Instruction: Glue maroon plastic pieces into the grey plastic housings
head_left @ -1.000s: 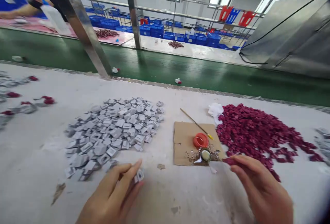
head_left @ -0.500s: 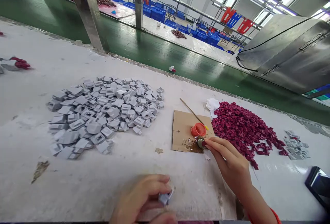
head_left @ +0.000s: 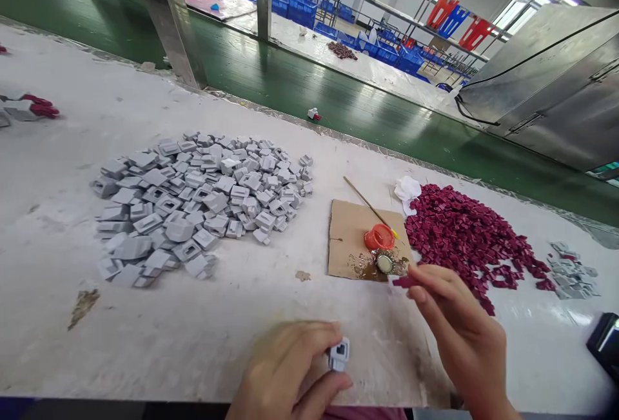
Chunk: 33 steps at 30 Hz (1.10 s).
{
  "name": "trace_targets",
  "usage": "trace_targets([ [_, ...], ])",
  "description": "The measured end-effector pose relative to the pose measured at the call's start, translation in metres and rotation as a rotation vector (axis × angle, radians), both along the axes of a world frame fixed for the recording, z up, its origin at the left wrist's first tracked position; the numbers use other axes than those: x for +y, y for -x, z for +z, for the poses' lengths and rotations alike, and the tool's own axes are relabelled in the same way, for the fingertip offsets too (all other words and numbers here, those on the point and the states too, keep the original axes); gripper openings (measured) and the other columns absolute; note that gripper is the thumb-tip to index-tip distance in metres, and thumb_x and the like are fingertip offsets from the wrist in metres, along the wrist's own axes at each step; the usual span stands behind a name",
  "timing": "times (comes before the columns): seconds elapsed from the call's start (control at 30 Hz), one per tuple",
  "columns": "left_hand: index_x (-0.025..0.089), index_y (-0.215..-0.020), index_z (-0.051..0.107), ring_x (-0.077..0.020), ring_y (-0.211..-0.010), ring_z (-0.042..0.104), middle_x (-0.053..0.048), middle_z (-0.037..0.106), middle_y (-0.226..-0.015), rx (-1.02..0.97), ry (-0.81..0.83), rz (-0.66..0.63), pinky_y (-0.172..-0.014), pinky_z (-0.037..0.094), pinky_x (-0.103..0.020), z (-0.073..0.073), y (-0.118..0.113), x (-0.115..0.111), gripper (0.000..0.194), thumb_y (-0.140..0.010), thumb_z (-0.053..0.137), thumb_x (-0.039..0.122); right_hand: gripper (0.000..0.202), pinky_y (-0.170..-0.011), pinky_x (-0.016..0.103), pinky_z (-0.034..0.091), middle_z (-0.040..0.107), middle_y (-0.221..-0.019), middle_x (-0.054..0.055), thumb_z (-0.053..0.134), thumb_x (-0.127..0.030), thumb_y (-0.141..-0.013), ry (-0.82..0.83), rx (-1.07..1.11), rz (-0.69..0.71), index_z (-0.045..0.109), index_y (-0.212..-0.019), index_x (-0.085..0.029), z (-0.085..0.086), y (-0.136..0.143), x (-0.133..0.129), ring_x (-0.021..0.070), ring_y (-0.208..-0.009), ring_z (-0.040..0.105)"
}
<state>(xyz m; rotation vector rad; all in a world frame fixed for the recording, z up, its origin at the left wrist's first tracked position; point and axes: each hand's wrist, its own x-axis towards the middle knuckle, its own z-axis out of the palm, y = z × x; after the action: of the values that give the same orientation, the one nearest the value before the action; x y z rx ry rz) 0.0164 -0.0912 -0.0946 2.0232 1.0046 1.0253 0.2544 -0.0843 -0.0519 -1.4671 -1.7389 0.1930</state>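
Near the table's front edge my left hand is closed on a small grey plastic part, whose square opening faces up and to the right. Between thumb and fingertips, my right hand pinches a small maroon plastic piece, just off the front right corner of a cardboard sheet. On the cardboard stand an orange-red cup and a round cap-like dish amid brown wet stains. A thin stick with a yellow tip lies across the cardboard's back edge.
A large heap of grey parts lies to the left, maroon pieces to the right. Beyond the pieces is a small grey pile. White crumpled tissue touches the maroon heap. A green conveyor belt runs behind the table, carrying one grey-and-maroon part.
My right hand has drawn back from the round dish toward me with the maroon piece. My left hand has shifted right and turned the grey part. The part on the belt has moved left.
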Motion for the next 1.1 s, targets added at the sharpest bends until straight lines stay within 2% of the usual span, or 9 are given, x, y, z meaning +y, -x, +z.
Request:
trace_targets([
  [0.07,0.024,-0.112,0.055,-0.0121,-0.095,0.069,0.002,0.073,-0.102,0.013,-0.008,0.009,-0.088,0.053,-0.017,-0.001,-0.002,0.001,0.030,-0.085,0.067,0.021,0.016,-0.061,0.022,0.058,0.069,-0.091,0.004,0.063,-0.022,-0.087,0.095,0.176,-0.004,0.070,-0.100,-0.026,-0.001,0.011,-0.009,0.0159,-0.079,0.068],
  [0.17,0.024,-0.111,0.054,-0.0123,-0.087,0.069,0.003,0.072,-0.097,0.041,0.050,0.077,-0.082,0.055,-0.018,-0.002,-0.006,-0.002,0.032,-0.083,0.070,0.024,0.013,-0.051,0.015,0.056,0.070,-0.085,0.001,0.063,-0.025,-0.088,0.232,0.364,0.027,0.070,-0.098,-0.027,-0.008,0.028,-0.020,0.0112,-0.062,0.067],
  [0.27,0.024,-0.110,0.054,-0.0128,-0.082,0.069,0.003,0.072,-0.094,0.047,0.085,0.097,-0.078,0.056,-0.019,-0.002,-0.008,-0.005,0.034,-0.082,0.072,0.026,0.017,-0.054,0.014,0.056,0.071,-0.085,-0.001,0.061,-0.022,-0.089,0.349,0.490,0.102,0.068,-0.102,-0.030,-0.017,0.041,-0.028,0.0106,-0.063,0.069],
  [0.37,0.022,-0.109,0.055,-0.0133,-0.086,0.067,0.001,0.070,-0.094,0.014,0.090,0.067,-0.078,0.054,-0.020,-0.001,-0.008,-0.006,0.029,-0.084,0.069,0.020,0.018,-0.059,0.014,0.058,0.070,-0.084,0.000,0.063,-0.018,-0.086,0.383,0.556,0.137,0.068,-0.099,-0.029,-0.022,0.048,-0.031,0.0126,-0.070,0.070],
  [0.57,0.021,-0.107,0.057,-0.0124,-0.088,0.066,0.002,0.069,-0.095,-0.015,0.141,0.064,-0.081,0.052,-0.018,0.001,-0.006,-0.004,0.031,-0.081,0.072,0.016,0.019,-0.067,0.014,0.058,0.066,-0.083,-0.001,0.064,-0.013,-0.084,0.387,0.555,0.109,0.068,-0.094,-0.029,-0.021,0.052,-0.031,0.0101,-0.075,0.068],
  [0.77,0.021,-0.105,0.057,-0.0130,-0.086,0.065,0.001,0.069,-0.093,-0.010,0.146,0.081,-0.079,0.051,-0.020,0.002,-0.008,-0.004,0.024,-0.084,0.069,0.020,0.021,-0.068,0.013,0.057,0.066,-0.085,-0.001,0.065,-0.012,-0.083,0.371,0.506,0.129,0.067,-0.095,-0.029,-0.022,0.052,-0.031,0.0094,-0.079,0.066],
  [1.1,0.020,-0.108,0.056,-0.0138,-0.089,0.065,0.000,0.068,-0.095,0.009,0.177,0.065,-0.080,0.052,-0.019,0.000,-0.006,-0.005,0.031,-0.081,0.071,0.017,0.025,-0.069,0.015,0.057,0.064,-0.089,-0.001,0.063,-0.008,-0.082,0.369,0.396,0.208,0.065,-0.099,-0.026,-0.020,0.052,-0.030,0.0095,-0.081,0.065],
])
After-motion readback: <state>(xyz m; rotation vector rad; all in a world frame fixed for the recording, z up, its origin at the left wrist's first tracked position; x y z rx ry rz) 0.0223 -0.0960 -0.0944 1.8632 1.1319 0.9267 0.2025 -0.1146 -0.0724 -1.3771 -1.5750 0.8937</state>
